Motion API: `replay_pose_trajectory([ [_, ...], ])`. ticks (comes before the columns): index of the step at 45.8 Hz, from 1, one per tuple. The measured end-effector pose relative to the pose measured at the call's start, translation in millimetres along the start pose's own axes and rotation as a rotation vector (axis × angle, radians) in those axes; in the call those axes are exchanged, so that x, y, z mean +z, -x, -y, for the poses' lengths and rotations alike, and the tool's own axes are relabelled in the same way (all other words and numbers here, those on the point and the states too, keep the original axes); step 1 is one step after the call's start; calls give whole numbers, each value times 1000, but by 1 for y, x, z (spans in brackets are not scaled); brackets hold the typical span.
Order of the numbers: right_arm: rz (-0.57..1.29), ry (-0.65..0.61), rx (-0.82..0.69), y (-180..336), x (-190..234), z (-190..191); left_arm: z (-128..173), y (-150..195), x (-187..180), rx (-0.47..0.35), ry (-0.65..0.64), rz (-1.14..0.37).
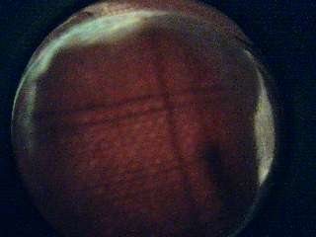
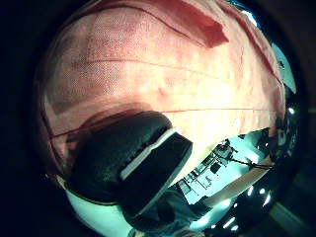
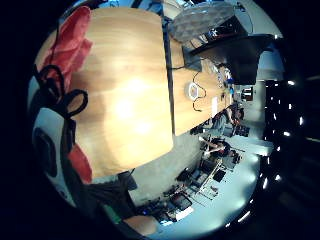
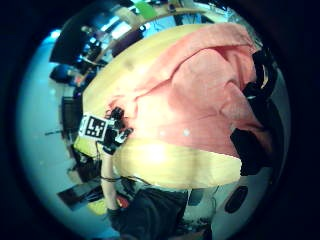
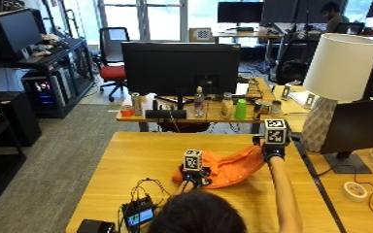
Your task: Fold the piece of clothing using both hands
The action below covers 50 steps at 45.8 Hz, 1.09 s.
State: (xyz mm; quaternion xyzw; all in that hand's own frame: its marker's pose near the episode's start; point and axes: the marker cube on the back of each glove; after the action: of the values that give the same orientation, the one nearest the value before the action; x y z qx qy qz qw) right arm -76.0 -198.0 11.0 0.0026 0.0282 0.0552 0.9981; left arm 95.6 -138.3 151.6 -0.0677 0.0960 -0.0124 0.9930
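An orange garment point(image 5: 228, 170) lies bunched on the wooden table point(image 5: 141, 155). My left hand point(image 5: 193, 177) holds its near left edge low on the table. The left thumb point(image 2: 133, 163) lies against the cloth point(image 2: 163, 74), and cloth point(image 1: 148, 128) covers the little finger side view. My right hand point(image 5: 274, 151) is raised at the far right and grips a corner, drawing the cloth up from the table. In the right thumb side view the garment point(image 4: 200, 95) spreads from my right fingers point(image 4: 250, 150) toward the left hand point(image 4: 114, 136). Red cloth point(image 3: 70, 45) shows beside the bare tabletop point(image 3: 130, 90).
A small device with cables point(image 5: 138, 216) sits near the table's front edge. To the right stand a white lamp point(image 5: 335, 73), a dark monitor point(image 5: 361, 126) and a tape roll point(image 5: 354, 190). Behind is another desk with a monitor point(image 5: 180, 68) and bottles.
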Motion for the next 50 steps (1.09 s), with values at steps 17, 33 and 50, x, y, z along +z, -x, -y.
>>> replay_pose_trajectory([
  [17,-21,-190,-145,80,-40,-6,-2,0,1,13,44,-39],
  [33,-125,-220,-154,127,-50,-24,-8,3,-11,71,51,-187],
  [50,-196,-394,-32,156,-84,-60,-38,72,-116,-251,-511,-300],
])
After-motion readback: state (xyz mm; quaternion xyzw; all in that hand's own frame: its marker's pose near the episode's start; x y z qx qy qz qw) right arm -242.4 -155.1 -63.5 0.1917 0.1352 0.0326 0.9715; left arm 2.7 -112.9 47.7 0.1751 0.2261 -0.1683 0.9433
